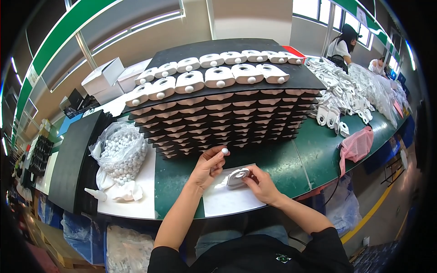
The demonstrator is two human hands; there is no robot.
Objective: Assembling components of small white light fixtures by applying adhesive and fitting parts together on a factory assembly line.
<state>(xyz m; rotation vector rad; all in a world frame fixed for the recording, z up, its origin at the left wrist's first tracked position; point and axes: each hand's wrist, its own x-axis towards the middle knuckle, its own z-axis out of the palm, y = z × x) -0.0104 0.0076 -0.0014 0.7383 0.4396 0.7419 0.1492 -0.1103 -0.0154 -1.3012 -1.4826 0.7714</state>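
Observation:
Between thumb and fingertips, my left hand point(207, 169) pinches a small white ball point(225, 151). My right hand point(262, 185) grips a flat white plastic housing point(237, 176) with a round opening, tilted above a white sheet point(227, 204) on the green bench. The two hands are close together, with the ball apart from the housing. Just beyond them rises a stack of black boards point(298, 78) layered with similar housings. Two rows of housings point(189, 82) lie on the top board, each with a white ball at its near end.
To the left stand a clear bag of white balls point(120, 150), a white squeeze bottle point(96, 194), a crumpled white cloth point(127, 192) and black boards point(73, 159). A heap of loose housings point(334, 86) and a pink mesh bag point(357, 145) lie right. Another person point(342, 48) is at far right.

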